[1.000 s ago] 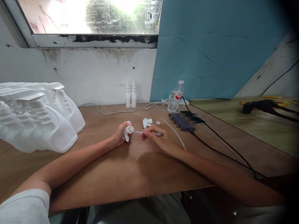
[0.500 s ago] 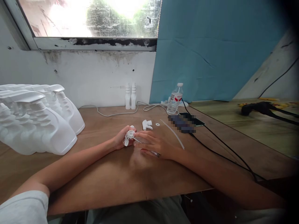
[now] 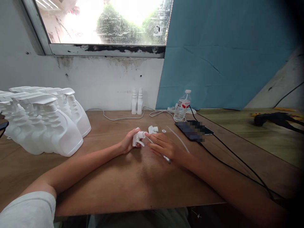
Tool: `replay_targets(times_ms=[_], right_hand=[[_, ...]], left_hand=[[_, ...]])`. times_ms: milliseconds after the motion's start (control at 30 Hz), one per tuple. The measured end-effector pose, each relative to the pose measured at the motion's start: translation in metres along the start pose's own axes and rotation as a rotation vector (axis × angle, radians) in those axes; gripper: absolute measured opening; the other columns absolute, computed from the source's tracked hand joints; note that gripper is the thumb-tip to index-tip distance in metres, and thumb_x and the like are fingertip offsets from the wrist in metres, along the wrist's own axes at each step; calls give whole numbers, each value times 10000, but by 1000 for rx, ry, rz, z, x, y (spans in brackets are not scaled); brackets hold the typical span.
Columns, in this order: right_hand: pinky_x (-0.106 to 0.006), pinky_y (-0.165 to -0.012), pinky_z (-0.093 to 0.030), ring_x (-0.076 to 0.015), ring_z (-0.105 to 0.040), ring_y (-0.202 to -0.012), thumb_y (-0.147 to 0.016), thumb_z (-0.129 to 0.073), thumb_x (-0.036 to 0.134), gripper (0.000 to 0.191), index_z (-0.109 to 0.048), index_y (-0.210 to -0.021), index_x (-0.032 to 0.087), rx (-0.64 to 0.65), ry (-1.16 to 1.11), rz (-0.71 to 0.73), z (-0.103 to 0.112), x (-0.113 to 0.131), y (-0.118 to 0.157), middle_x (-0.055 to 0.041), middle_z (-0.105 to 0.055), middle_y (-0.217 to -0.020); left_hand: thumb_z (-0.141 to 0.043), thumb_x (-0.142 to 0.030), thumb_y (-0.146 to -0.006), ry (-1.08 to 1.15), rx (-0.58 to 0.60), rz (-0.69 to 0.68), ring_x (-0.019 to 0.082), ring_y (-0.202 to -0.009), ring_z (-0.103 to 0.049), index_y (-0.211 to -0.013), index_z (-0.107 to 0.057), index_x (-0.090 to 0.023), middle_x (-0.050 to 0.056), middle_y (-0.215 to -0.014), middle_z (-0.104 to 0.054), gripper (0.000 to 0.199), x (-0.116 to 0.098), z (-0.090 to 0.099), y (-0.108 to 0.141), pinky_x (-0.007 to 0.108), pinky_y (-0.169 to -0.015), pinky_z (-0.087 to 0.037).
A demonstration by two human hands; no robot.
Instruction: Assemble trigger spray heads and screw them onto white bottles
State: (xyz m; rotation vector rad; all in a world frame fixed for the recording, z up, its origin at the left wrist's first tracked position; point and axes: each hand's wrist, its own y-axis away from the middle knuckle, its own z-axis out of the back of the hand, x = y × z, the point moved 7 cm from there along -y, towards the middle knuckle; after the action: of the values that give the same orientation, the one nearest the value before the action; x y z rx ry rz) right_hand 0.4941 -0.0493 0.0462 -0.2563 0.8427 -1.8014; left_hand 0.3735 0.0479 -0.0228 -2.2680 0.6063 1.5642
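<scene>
At the middle of the table (image 3: 104,190), head view: two bare hands meet over a white spray head.
Left hand (image 3: 127,142): fingers closed round the spray head (image 3: 136,140), holding it off the wood with its round end facing the right hand.
Right hand (image 3: 165,145): fingers partly spread, a fingertip at that round end; the hand also keeps hold of a screwdriver (image 3: 168,160), its shaft slanting toward the spray head. Whether the tip touches, I cannot tell.
Spare head (image 3: 151,129): on the table, just beyond the right hand.
Washer (image 3: 164,131) and tube (image 3: 178,138): lying to the right of the spare head, apart from each other.
Step in hand: seemingly fingertip work at the round end, screwdriver kept ready.
Next move: probably calls for a firm left grip and a clear line to that end.
</scene>
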Motion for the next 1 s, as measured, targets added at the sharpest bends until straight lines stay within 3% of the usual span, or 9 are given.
replay_targets(times_ms=[133, 267, 367, 533, 633, 800, 1000], right_hand=[[-424, -943, -475, -238, -619, -1089, -917, -513, 228, 195, -662, -1043, 227, 14, -120, -295, 17, -41, 12, -86, -612, -1271], [-373, -823, -513, -254, -679, -907, -921, -467, 396, 323, -719, -918, 194, 74, -230, -720, 24, -93, 42, -78, -736, -978], [-350, -728, -518, -245, -688, -773, -902, -426, 523, 465, -731, -806, 186, 139, -273, -909, 21, -115, 60, -64, -741, -798], [-357, -769, -506, -248, -687, -812, -868, -423, 595, 524, -727, -801, 174, 177, -370, -1015, 10, -129, 75, -77, -736, -803], [-351, -753, -511, -245, -688, -795, -853, -443, 611, 533, -729, -814, 163, 159, -408, -1040, 6, -134, 81, -84, -733, -800], [-327, -689, -509, -238, -679, -782, -857, -433, 625, 550, -737, -832, 167, 147, -425, -1025, 4, -142, 88, -79, -727, -781], [-318, -649, -506, -210, -669, -659, -845, -427, 649, 585, -714, -731, 153, 85, -476, -1095, 9, -144, 89, -110, -727, -773]], left_hand=[[-603, -394, -730, -109, -104, -118, 116, -618, -564, -928, -437, -198, 0, -802, -565, 324, -6, 20, -22, 232, -557, -478], [-647, -288, -712, -338, -218, -186, 150, -745, -600, -943, -501, -170, 20, -843, -599, 298, -8, 39, -53, 236, -640, -482], [-695, -286, -686, -532, -296, -203, 193, -826, -596, -871, -584, -144, 55, -847, -633, 259, -9, 45, -70, 255, -702, -472], [-699, -360, -663, -787, -380, -237, 266, -978, -561, -622, -571, -154, 101, -867, -635, 246, -7, 46, -79, 305, -805, -455], [-685, -394, -663, -890, -396, -284, 276, -1047, -524, -589, -564, -156, 112, -929, -624, 277, -9, 45, -77, 322, -900, -409], [-627, -422, -729, -972, -380, -336, 271, -1026, -525, -683, -636, -147, 113, -940, -624, 279, -13, 40, -71, 349, -958, -364], [-572, -402, -799, -972, -370, -335, 270, -1066, -525, -980, -673, -125, 138, -1059, -604, 346, -14, 41, -69, 361, -986, -353]])
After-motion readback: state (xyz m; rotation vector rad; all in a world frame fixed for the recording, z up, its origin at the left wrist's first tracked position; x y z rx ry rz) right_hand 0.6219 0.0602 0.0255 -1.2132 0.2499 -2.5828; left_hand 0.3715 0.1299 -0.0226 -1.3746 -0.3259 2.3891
